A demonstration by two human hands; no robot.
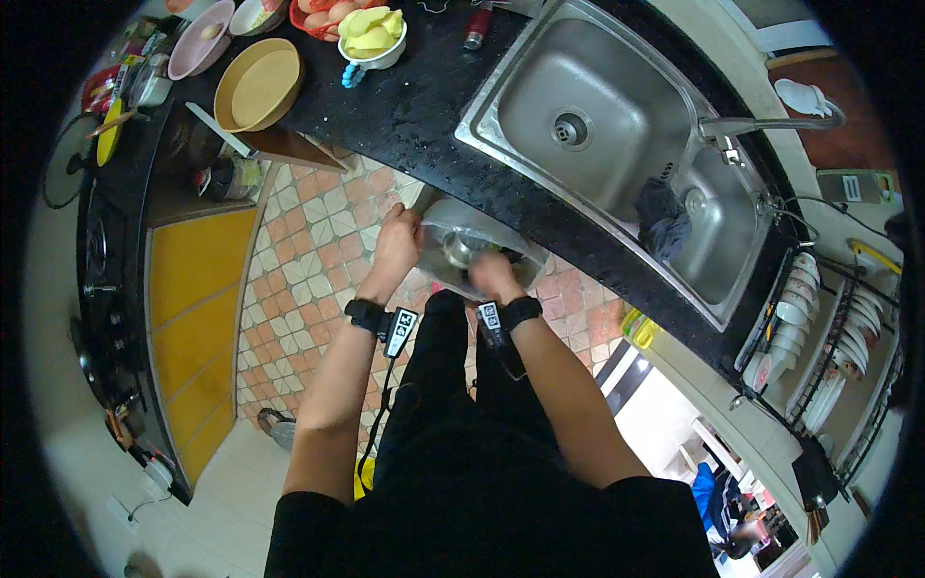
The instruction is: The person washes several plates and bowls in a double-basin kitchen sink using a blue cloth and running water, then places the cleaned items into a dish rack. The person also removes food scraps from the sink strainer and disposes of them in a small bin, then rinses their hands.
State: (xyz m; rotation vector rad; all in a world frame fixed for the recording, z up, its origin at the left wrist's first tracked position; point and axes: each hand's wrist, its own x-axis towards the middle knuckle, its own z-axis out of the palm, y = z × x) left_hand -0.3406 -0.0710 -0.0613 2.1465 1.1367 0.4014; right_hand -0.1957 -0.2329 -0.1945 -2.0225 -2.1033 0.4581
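Below the counter's edge, in front of my legs, is a translucent plastic bin or drawer (477,217). My left hand (397,244) is at its left rim, fingers curled over the edge. My right hand (494,274) reaches into the container and is blurred; whether its fingers hold anything cannot be made out. Beside the right fingers, inside the container, lies a shiny round metal object (458,249), perhaps a small bowl or lid. Some dark items near it are partly hidden by the hand.
Above is a black countertop (412,123) with a steel double sink (600,79) and a dark cloth (661,217). A tan basin (259,85), a white bowl of yellow slices (372,40) and a red basket of eggs (329,14) stand at left. A dish rack (795,347) is right.
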